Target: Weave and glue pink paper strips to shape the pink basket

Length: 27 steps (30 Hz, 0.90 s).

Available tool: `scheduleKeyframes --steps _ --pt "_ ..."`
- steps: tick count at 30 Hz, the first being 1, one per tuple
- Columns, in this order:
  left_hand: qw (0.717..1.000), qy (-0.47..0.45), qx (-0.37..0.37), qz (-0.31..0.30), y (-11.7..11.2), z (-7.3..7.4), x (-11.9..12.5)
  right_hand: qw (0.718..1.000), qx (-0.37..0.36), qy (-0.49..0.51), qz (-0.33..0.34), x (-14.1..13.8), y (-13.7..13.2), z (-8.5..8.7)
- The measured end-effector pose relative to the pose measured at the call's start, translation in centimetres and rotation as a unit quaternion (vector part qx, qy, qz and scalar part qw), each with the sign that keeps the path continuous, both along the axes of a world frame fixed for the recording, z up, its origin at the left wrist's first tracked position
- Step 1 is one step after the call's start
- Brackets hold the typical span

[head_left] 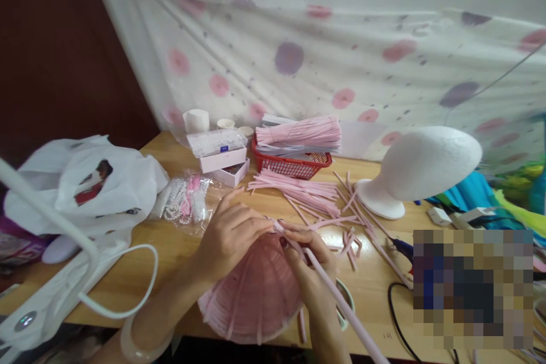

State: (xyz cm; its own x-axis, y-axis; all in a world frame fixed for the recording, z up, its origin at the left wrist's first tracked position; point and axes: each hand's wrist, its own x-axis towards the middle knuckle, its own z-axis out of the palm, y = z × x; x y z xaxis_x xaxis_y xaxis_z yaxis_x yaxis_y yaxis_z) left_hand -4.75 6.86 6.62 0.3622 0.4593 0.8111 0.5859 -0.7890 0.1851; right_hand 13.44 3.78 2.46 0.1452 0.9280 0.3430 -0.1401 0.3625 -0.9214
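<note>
A pink ribbed dome (256, 296), made of strips laid side by side, stands at the table's front edge below my hands. My left hand (234, 233) reaches over its top from the left, with thumb and fingers pinched at the end of a long pale pink strip (339, 298). From the right, my right hand (309, 247) pinches the same strip close by, and the strip's long tail runs down toward the lower right. The fingertips of both hands nearly meet at the dome's upper rim. Exactly where strip and dome touch is hidden by the fingers.
Behind my hands lie loose pink strips (298, 187) and a red basket (290, 166) of bundled strips. A white foam head (426, 165) stands at right, near a glue gun (403, 249). At left are bagged beads (187, 199), white boxes (224, 159) and a lamp (55, 216).
</note>
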Motion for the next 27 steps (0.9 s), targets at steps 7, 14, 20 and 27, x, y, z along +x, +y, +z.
scheduleKeyframes --steps 7,14,20,27 --pt "0.995 0.055 0.023 0.076 0.5 -0.6 0.4 0.998 -0.050 -0.020 0.025 0.3 1.0 -0.5" --pt "0.993 0.039 0.020 0.108 1.4 -1.1 -0.4 0.987 -0.115 0.027 -0.112 1.3 1.4 -1.1" --pt "0.977 -0.066 0.052 0.194 1.3 -2.2 -1.8 0.989 -0.059 -0.033 -0.130 2.2 0.4 -0.7" --pt "0.967 -0.084 0.056 0.233 -0.2 -3.9 -1.6 0.989 -0.034 -0.086 -0.116 1.0 1.0 -2.8"
